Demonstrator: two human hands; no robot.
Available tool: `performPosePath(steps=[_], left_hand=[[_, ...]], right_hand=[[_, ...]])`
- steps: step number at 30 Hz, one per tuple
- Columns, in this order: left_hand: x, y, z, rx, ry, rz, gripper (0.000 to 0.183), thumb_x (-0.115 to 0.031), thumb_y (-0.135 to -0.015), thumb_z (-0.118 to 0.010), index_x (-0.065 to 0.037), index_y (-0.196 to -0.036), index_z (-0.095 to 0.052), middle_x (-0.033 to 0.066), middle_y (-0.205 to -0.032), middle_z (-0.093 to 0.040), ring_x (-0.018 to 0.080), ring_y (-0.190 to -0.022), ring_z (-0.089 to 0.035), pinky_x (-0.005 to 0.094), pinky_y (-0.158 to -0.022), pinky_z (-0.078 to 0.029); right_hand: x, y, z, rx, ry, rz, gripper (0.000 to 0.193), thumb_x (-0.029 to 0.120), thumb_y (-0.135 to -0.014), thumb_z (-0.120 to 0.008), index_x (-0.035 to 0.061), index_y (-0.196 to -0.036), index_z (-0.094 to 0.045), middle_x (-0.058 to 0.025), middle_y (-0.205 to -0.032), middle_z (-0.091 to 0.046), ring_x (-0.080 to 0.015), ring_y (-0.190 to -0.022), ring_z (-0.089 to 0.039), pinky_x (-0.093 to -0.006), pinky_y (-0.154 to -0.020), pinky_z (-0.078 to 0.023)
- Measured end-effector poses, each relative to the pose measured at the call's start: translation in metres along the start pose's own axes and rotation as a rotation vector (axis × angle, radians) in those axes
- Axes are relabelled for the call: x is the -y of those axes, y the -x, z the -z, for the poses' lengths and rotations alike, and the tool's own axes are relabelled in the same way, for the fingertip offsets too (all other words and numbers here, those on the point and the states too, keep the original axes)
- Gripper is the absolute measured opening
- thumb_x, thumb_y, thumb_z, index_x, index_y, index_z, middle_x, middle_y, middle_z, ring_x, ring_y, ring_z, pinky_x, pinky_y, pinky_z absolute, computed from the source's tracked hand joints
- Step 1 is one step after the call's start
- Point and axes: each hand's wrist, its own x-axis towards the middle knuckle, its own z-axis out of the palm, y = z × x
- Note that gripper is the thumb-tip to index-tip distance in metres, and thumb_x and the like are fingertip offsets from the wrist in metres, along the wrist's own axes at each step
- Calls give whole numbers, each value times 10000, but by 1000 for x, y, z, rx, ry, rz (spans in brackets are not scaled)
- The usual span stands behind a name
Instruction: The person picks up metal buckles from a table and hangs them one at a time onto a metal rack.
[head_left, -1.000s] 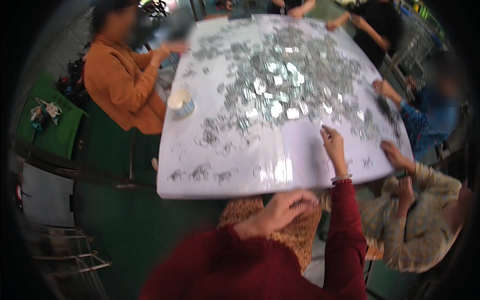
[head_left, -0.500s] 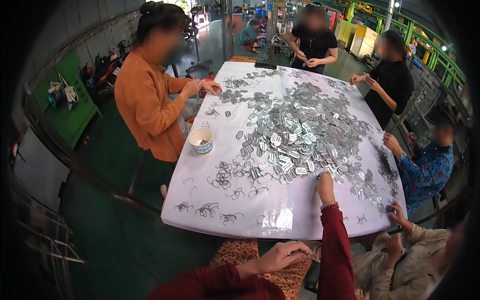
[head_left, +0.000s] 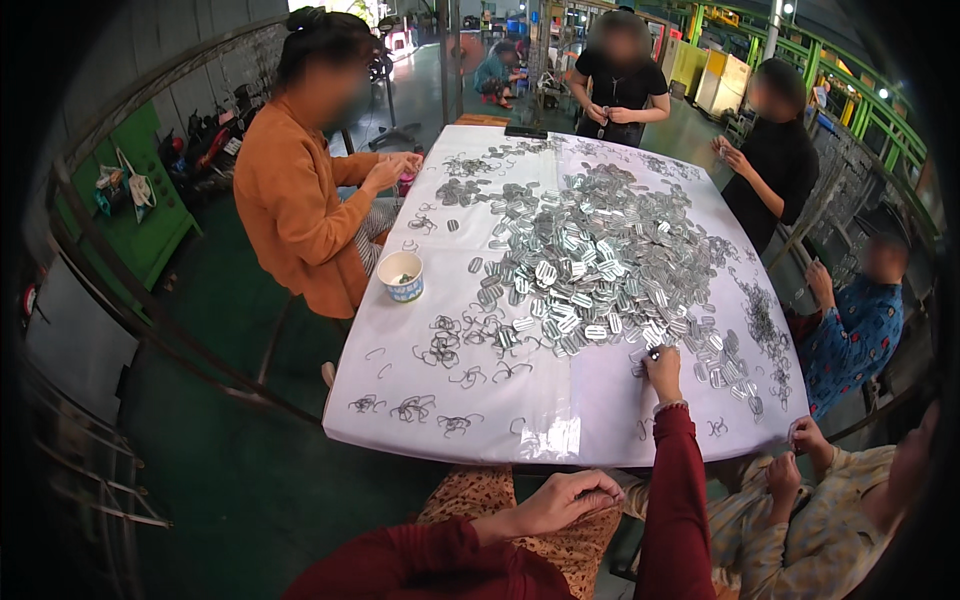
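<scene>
A heap of small oval slotted metal plates (head_left: 590,265) covers the middle of the white-covered table (head_left: 480,410). At the heap's near edge is my right hand (head_left: 663,375), its fingers pinched together among the closest plates. What lies between those fingertips is too small to make out. My left hand (head_left: 565,502) rests over my lap below the table edge, fingers curled and pressed together; anything inside them is hidden. Thin dark bent wire pieces (head_left: 440,345) lie in loose clusters left of the heap, with smaller clusters (head_left: 412,408) along the near left edge.
A paper cup (head_left: 402,277) with small items inside stands on the left. Co-workers sit or stand around: one in orange (head_left: 300,200), two in black, one in blue (head_left: 860,325), one in plaid (head_left: 830,510) close on my right. More dark wires (head_left: 768,335) lie along the right side.
My right hand has shifted slightly right and back from the heap's edge, and its fingertips now show. My left hand stays over my lap. The plaid-sleeved person's hand has left the table corner.
</scene>
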Motion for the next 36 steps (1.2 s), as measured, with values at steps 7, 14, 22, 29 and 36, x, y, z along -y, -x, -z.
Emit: performPosePath(steps=[7, 14, 22, 29, 36], left_hand=[[3, 2, 2, 5, -23, 31, 152, -97, -880, -590, -2, -999, -589, 78, -938, -638, 147, -881, -614, 268, -780, -480], [4, -12, 4, 39, -60, 109, 123, -22, -858, -593, -3, -977, -612, 77, -973, -644, 161, -939, -613, 273, -828, -476], [14, -14, -1, -4, -2, 138, 84, 10, -857, -581, 11, -941, -575, 91, -974, -650, 146, -920, -611, 273, -825, -480], [25, -16, 1, -45, -19, 106, 94, -26, -870, -585, 8, -957, -582, 65, -904, -645, 116, -868, -612, 245, -767, -482], [20, -19, 4, -97, -4, 129, 130, -75, -882, -591, 6, -971, -543, 64, -869, -632, 104, -842, -598, 248, -729, -474]], right_hand=[[11, -6, 8, 65, 212, 178, 103, 9, -693, -592, -31, -781, -626, -216, -833, -545, -372, -826, -540, -430, -752, -470], [-28, -3, -1, 7, 339, 369, 255, 15, -812, -474, -8, -1066, -481, -170, -765, -555, -327, -736, -548, -424, -624, -448], [36, 35, 59, 124, -1175, -579, 395, -8, -842, -505, -84, -1224, -442, -92, -849, -574, -193, -767, -621, -331, -672, -567], [132, 132, 129, 148, -1095, -477, 333, 25, -842, -569, -75, -1156, -519, -116, -896, -612, -155, -805, -594, -285, -746, -510], [180, 188, 165, 42, -979, -275, 199, -74, -808, -621, -57, -1005, -606, -68, -877, -651, -90, -774, -596, -201, -658, -468]])
